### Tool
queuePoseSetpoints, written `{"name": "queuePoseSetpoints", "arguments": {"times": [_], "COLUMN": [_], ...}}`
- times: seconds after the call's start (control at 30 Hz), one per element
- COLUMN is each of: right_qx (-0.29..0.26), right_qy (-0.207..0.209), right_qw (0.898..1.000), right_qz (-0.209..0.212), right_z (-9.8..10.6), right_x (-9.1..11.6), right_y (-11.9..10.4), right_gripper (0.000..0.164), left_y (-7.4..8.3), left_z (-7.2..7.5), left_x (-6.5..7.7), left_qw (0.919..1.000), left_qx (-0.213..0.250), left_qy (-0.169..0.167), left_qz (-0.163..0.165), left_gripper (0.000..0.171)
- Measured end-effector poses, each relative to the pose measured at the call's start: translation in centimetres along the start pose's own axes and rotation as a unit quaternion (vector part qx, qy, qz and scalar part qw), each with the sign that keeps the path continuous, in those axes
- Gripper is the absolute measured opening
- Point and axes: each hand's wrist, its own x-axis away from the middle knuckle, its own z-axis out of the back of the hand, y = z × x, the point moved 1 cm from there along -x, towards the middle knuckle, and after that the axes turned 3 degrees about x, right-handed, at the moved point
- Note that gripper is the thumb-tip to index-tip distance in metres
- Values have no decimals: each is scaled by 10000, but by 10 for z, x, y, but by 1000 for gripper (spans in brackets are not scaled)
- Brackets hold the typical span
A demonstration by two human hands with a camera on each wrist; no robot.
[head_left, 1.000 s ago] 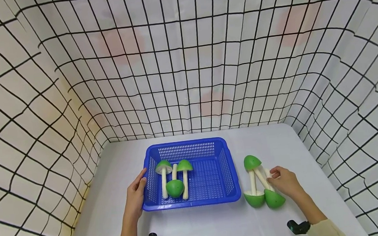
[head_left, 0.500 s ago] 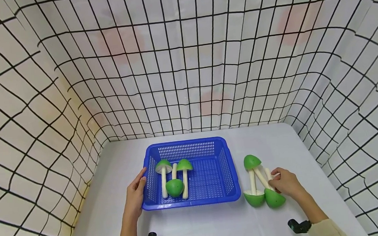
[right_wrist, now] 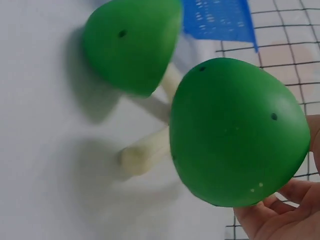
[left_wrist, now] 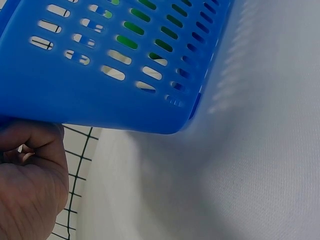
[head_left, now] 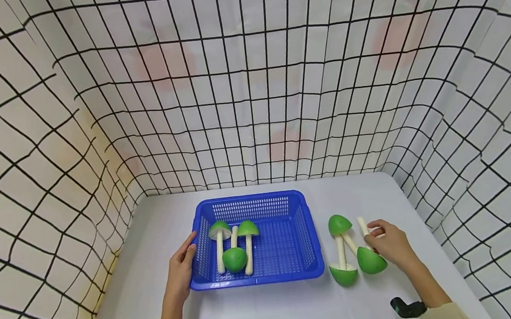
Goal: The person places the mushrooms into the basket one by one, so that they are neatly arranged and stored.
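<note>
At the basket's left side, my left hand (head_left: 181, 268) holds the rim of a blue plastic basket (head_left: 258, 281). Its curled fingers and the slotted basket wall (left_wrist: 75, 95) show in the left wrist view. My right hand (head_left: 391, 244) pinches the white stem of a toy mushroom (head_left: 372, 260), whose dark-spotted green cap (right_wrist: 240, 132) faces the right wrist camera and hides part of the fingers. Just left of it on the table lie two similar mushrooms, one with its cap (head_left: 340, 224) away from me and one with its cap (head_left: 343, 275) toward me.
Inside the basket, three green-capped mushrooms lie side by side at the left, the middle one's cap (head_left: 235, 259) pointing toward me. A white cloth covers the table (head_left: 268, 310). Black grid netting (head_left: 250, 104) over white sheets walls the back and both sides.
My right hand has taken the mushroom by its stem and shifted it slightly up, apart from the neighbouring caps. My left hand stays at the basket. The head view has tilted slightly.
</note>
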Motion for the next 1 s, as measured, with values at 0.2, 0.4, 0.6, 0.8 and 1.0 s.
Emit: {"name": "queuePoseSetpoints", "arguments": {"times": [0.2,0.4,0.6,0.8,1.0], "right_qx": [-469,-940,-1196,-1344,-1532], "right_qy": [75,83,132,186,133], "right_qw": [9989,9954,9924,9899,9871], "right_qz": [-15,141,266,414,438], "right_z": [-1,-6,-8,-14,-22], "right_x": [-4,-5,-8,-15,-17], "right_y": [-15,-32,-50,-68,-88], "right_gripper": [45,44,43,42,42], "left_y": [-1,-4,-2,1,2], "left_z": [1,2,2,0,0], "left_x": [0,1,0,-1,0], "left_qw": [10000,10000,9999,9999,9998], "left_qx": [21,44,110,143,187], "left_qy": [16,-5,-12,18,5], "left_qz": [19,37,40,10,14], "left_gripper": [46,47,45,45,45]}}
